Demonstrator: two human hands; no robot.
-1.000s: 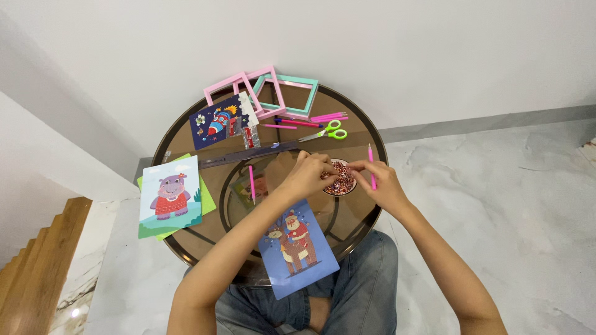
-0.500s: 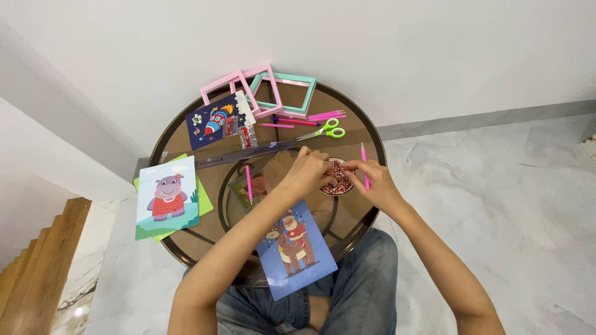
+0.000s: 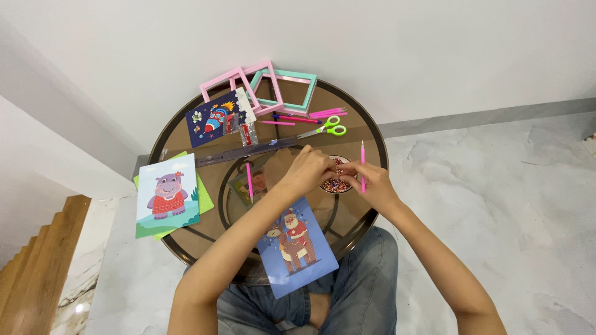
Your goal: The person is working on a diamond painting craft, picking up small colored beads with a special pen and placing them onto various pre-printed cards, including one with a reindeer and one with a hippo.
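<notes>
Overhead view of a seated person at a round glass counter (image 3: 186,133). The left hand (image 3: 307,170) was curled, its fingertips pinched together over a small round dish of coloured beads (image 3: 335,180); whether it gripped a bead could not be told. The right hand (image 3: 369,183) was closed around a pink stylus pen (image 3: 363,164), held upright just beside the dish, which lay between the two hands near the counter's right edge. A blue picture card with a reindeer figure (image 3: 297,248) overhung the near rim, above the person's jeans (image 3: 360,279). A second pink pen (image 3: 249,180) lay left of the left hand. A card showing a hippo (image 3: 166,195) rested on a green sheet (image 3: 202,195) at the counter's left edge. Along the far side lay a dark rocket card (image 3: 214,119), a clear ruler (image 3: 248,152), green-handled scissors (image 3: 326,128), further pink pens (image 3: 326,113), and stacked pink frames (image 3: 239,80) and a teal frame (image 3: 292,93).
</notes>
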